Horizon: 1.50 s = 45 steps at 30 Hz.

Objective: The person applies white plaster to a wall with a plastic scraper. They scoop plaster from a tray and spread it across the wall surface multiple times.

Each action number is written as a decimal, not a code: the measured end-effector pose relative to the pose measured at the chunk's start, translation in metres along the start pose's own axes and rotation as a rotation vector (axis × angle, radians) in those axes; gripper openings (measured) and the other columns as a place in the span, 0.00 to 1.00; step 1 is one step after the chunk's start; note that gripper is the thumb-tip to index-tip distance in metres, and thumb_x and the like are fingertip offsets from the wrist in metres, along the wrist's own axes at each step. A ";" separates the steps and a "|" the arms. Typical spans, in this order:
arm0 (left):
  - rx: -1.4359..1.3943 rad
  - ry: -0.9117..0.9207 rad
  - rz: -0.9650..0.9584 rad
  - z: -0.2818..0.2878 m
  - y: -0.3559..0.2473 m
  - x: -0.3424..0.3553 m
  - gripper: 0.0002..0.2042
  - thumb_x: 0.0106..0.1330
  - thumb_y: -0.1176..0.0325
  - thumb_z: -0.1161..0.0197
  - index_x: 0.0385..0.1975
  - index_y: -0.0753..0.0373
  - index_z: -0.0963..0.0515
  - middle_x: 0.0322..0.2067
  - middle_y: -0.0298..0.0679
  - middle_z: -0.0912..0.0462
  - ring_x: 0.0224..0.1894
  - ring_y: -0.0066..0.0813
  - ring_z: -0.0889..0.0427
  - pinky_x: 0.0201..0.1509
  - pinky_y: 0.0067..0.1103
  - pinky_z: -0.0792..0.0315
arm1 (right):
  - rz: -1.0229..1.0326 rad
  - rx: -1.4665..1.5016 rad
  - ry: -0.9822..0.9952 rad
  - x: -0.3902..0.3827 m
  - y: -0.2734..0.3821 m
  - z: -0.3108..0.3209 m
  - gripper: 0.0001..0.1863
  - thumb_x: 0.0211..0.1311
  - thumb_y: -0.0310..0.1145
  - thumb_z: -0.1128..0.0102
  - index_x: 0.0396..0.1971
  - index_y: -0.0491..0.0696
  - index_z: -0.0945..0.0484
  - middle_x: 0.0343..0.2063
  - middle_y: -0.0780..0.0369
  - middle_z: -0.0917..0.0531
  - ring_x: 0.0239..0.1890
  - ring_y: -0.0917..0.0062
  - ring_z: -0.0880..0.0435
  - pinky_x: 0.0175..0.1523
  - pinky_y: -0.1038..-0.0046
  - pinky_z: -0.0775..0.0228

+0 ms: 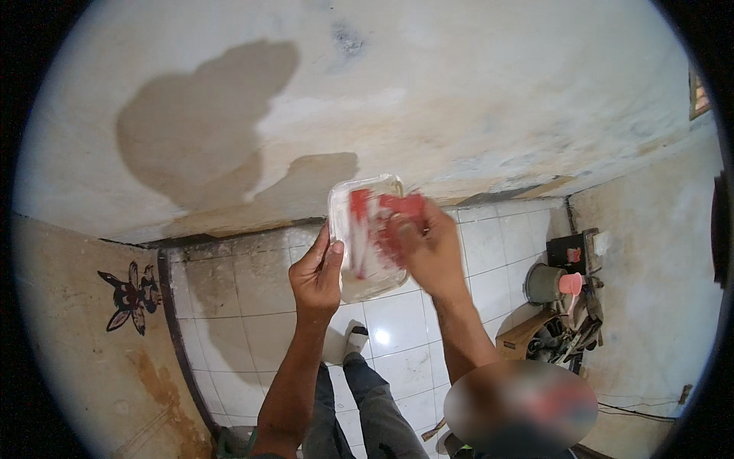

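Note:
I hold a clear plastic container [365,229] with red markings up at chest height, in front of a stained wall. My left hand [316,271] grips its left edge, thumb on the rim. My right hand [428,249] grips its right side, fingers over a red piece [404,206] at the top right. I cannot tell whether the red piece is a label, a lid part or something inside. Below the hands I see my legs in grey trousers [367,398] and a white sock [355,336] on the tiled floor.
White floor tiles [397,321] run below. At the right stand a dark box [569,249], a grey pot [543,283] with a pink cup [570,284], a cardboard box [524,333] and tangled tools. A flower decal [130,294] marks the left wall.

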State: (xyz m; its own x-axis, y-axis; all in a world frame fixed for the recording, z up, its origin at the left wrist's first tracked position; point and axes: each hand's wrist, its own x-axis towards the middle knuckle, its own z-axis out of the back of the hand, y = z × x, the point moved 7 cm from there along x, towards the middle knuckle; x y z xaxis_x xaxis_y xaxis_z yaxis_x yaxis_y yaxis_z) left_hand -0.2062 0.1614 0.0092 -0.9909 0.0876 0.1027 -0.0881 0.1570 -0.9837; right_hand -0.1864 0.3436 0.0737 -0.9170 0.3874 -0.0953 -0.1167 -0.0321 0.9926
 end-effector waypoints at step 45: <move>0.280 -0.004 0.120 -0.022 0.019 0.000 0.20 0.68 0.67 0.39 0.57 0.66 0.28 0.22 0.29 0.20 0.20 0.08 0.38 0.22 0.12 0.40 | -0.184 0.361 -0.003 0.002 -0.080 -0.004 0.07 0.68 0.30 0.47 0.38 0.42 0.24 0.24 0.66 0.20 0.23 0.85 0.25 0.28 0.80 0.33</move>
State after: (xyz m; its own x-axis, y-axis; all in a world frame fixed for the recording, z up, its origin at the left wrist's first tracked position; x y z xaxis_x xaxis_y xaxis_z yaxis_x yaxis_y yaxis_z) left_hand -0.2059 0.1857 -0.0060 -0.9962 0.0849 -0.0169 0.0056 -0.1319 -0.9912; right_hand -0.1800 0.3435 -0.0062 -0.8920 0.3594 -0.2741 -0.1366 0.3638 0.9214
